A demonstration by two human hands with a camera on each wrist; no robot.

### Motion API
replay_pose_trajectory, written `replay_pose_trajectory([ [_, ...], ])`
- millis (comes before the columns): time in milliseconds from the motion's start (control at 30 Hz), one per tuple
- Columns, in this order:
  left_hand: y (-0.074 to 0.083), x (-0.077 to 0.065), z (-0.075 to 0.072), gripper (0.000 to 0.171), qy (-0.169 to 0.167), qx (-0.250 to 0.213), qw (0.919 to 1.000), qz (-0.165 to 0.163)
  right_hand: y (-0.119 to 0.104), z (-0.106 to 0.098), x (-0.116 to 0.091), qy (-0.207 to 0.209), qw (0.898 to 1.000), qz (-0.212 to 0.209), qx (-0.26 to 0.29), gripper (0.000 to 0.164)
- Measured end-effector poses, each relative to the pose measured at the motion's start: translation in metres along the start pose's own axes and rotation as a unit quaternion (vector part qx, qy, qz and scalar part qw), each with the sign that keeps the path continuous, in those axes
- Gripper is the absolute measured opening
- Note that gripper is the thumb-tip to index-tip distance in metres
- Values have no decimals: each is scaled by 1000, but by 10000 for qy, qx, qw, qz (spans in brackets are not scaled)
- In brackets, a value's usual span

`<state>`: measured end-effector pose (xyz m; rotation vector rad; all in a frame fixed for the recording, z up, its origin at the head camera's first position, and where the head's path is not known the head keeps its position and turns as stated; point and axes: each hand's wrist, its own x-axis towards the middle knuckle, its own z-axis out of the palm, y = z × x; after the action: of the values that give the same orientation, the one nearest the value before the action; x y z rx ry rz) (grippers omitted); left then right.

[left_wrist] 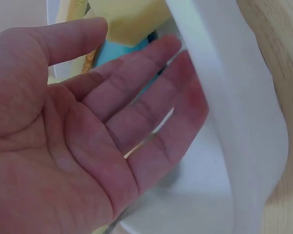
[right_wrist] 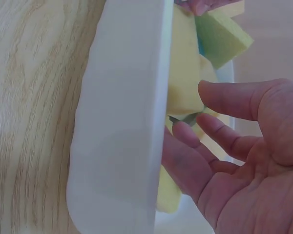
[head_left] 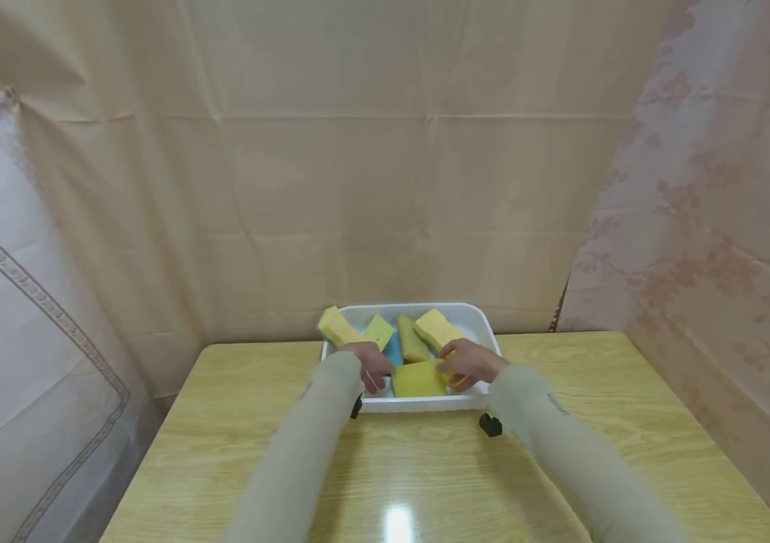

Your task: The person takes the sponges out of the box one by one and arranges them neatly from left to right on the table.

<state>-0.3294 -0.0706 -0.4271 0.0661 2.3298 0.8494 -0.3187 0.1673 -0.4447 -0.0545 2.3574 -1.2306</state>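
A white tray (head_left: 418, 405) holds several sponges. The yellow sponge (head_left: 418, 380) leans by the tray's front wall, between both hands. My left hand (head_left: 372, 362) reaches into the tray at that sponge's left. In the left wrist view its fingers (left_wrist: 151, 107) are spread and gently bent, holding nothing, with the fingertips at the inner wall. From the right, my right hand (head_left: 469, 363) reaches in. Its thumb (right_wrist: 229, 97) is at the end of the yellow sponge (right_wrist: 184, 68) in the right wrist view, its fingers loosely bent below; whether they touch the sponge I cannot tell.
Behind lie a pale yellow block (head_left: 338, 327), a yellow-green sponge (head_left: 378, 332) over a blue piece (head_left: 394, 351), a brownish-yellow piece (head_left: 412, 339) and another yellow sponge (head_left: 436, 329). The tray stands at the far edge of a wooden table (head_left: 418, 460), before a beige curtain (head_left: 385, 173).
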Motion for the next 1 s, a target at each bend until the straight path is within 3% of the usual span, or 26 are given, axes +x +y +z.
replay_pose_trajectory([
  [167,8,-11,5,34,-151,-286,9994,151,-4,1,1,-71,9999,75,-111,40],
  [267,10,-13,5,31,-61,-90,9999,127,-8,0,2,-201,9995,233,-120,33],
  [600,8,10,9,29,11,110,9997,-218,-11,2,12,-305,9976,599,-188,7],
  [833,14,-5,10,32,20,-109,9999,32,-7,2,14,-174,9985,492,-163,23],
  [1000,10,1,11,30,111,-296,9995,59,-8,-2,14,-179,9991,370,-139,27],
])
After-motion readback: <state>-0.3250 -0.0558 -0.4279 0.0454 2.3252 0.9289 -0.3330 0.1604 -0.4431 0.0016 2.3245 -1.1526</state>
